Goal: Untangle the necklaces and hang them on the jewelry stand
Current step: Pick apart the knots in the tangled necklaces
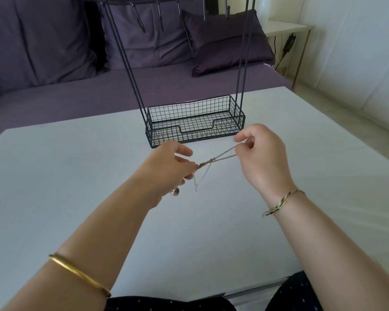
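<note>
The left hand point(169, 167) is pinching the twisted end of the necklaces point(208, 163) and the right hand point(259, 158) is pinching two strands fanning from it, so the chains are running grip to grip, the knot sitting nearer the left, the jewelry stand point(194, 122) just beyond both.

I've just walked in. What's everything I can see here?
necklaces: tangled, count unclear, silvery, stretched between both hands
jewelry stand: one, black wire, on the table beyond the hands
table: one, white, under the stand
pillows: three, purple, on the bed
bed: one, purple, behind the table
side table: one, white, far right
bangle: one, gold, left forearm
bracelet: one, braided, right wrist
left hand: pinches the twisted end
right hand: pinches the loop
</note>
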`<state>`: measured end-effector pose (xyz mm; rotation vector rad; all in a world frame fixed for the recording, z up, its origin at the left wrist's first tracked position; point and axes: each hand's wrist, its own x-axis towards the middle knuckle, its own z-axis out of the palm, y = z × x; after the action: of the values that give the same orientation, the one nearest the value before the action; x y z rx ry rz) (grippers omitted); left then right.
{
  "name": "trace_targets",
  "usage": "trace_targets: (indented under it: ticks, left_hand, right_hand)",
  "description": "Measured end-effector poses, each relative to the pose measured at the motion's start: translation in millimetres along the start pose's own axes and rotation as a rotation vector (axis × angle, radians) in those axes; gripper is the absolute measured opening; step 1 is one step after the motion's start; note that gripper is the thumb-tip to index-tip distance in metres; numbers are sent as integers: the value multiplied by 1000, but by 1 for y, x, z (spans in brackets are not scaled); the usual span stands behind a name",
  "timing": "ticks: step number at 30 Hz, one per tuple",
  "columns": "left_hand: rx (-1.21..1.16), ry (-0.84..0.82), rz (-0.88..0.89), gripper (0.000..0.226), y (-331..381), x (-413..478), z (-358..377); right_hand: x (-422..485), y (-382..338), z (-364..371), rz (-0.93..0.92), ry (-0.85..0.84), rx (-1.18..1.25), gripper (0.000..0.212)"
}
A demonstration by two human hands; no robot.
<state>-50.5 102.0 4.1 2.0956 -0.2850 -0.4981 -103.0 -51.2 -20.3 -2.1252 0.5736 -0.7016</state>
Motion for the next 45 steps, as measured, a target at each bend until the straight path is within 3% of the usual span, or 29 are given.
trace_targets:
  ticks: [4,6,10,16,19,21,25,32,37,40,45]
  left_hand:
    - [52,-20,7,11,0,-1,0]
    - [86,-5,0,14,-1,-2,1]
    - [53,24,-80,11,-3,-1,0]
    - [2,40,-157,17,2,0,3]
    - [-79,67,-190,16,3,2,5]
    - [-169,83,-207,19,4,3,6]
    - [-52,194,-144,23,0,9,6]
    - [25,301,-81,21,-1,10,6]
    - [72,225,-35,16,4,6,6]
    - [102,189,18,21,2,2,2]
    - [107,202,20,11,1,2,1]
  right_hand:
    - [1,-1,6,17,138,183,22]
    - [3,-4,6,150,172,394,25]
    - [7,-8,0,501,112,810,21]
    - [4,-11,0,671,74,1066,21]
    - [3,-11,-1,655,-2,1005,21]
    - [2,-11,-2,577,-85,839,20]
    - [-3,-14,-4,422,-159,531,12]
    - [-2,-15,-4,512,-202,604,23]
    - [-2,-11,-1,449,-185,520,39]
    - [2,-9,-2,476,-133,541,38]
    - [4,-9,-3,499,-137,537,32]
